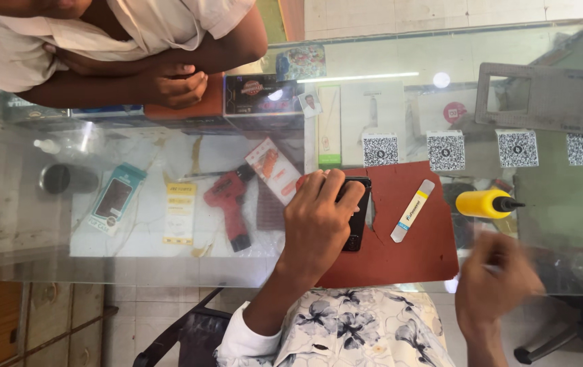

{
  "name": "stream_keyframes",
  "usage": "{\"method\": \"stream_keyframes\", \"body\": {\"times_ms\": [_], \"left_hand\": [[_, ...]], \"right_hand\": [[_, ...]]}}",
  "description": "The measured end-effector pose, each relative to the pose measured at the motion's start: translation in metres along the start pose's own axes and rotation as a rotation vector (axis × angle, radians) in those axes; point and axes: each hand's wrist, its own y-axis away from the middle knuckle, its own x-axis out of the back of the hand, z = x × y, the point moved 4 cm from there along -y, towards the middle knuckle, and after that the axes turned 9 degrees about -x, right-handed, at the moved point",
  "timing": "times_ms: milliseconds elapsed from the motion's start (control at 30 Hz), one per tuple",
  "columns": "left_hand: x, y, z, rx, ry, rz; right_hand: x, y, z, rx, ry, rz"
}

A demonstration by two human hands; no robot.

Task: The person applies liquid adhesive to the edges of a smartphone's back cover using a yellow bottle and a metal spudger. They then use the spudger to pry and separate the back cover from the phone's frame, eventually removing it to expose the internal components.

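Right hand point(499, 282) nearest the lens, blurred, hovering over the glass tabletop point(563, 204); whether its fingers are spread or closed, cannot tell. Left hand point(318, 221) lies flat with fingers spread, pressing down on a black rectangular phone point(358, 217), which sits on a dark red mat point(414, 251). Between the two hands, on the mat: a flat white plastic pry tool point(412, 211). Just beyond the right hand: a yellow bottle with black nozzle point(487, 204), on its side. Beyond the left hand, another person's folded arms point(169, 81) rest on the tabletop.
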Motion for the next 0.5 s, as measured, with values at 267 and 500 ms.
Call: {"method": "stream_keyframes", "body": {"times_ms": [267, 500], "left_hand": [[0.004, -0.001, 0.002, -0.014, -0.002, 0.024], [-0.002, 0.008, -0.025, 0.126, 0.12, 0.008]], "right_hand": [[-0.02, -0.04, -0.003, 0.118, -0.679, -0.097], [-0.031, -0.04, -0.011, 0.174, -0.552, -0.181]]}}
